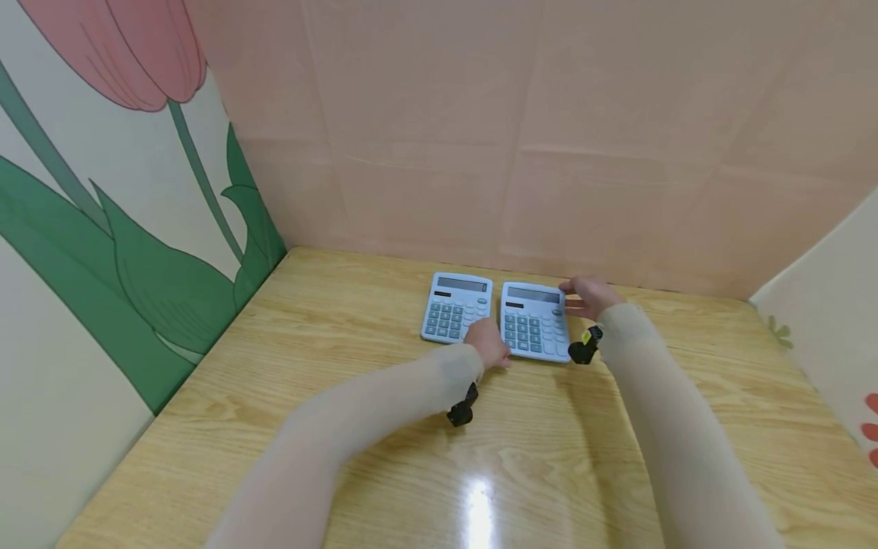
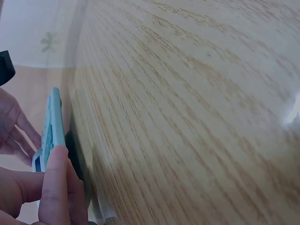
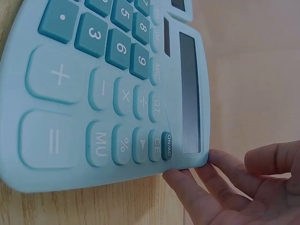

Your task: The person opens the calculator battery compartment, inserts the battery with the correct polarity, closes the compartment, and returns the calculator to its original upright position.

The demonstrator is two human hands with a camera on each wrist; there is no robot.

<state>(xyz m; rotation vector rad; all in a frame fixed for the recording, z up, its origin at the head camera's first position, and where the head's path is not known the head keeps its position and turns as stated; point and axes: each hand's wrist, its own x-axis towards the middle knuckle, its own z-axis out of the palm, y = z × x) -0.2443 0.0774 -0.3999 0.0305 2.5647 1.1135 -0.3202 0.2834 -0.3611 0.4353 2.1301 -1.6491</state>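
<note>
Two light-blue calculators lie side by side with a narrow gap, displays toward the back wall. My left hand (image 1: 488, 343) crosses the near right part of the left calculator (image 1: 456, 307) and pinches the near left corner of the right calculator (image 1: 533, 321). In the left wrist view, its index finger (image 2: 55, 180) lies against the calculator's edge, thumb beside it. My right hand (image 1: 591, 297) is at the right calculator's far right corner. In the right wrist view, extended fingertips (image 3: 174, 177) touch that side edge, and the thumb stands apart from the calculator.
The calculators are near the back of a wood-grain table (image 1: 507, 442). A plain pinkish wall covering (image 1: 521, 152) rises behind it. A panel with a printed tulip (image 1: 130, 53) stands at the left, and a pale panel (image 1: 833, 320) at the right.
</note>
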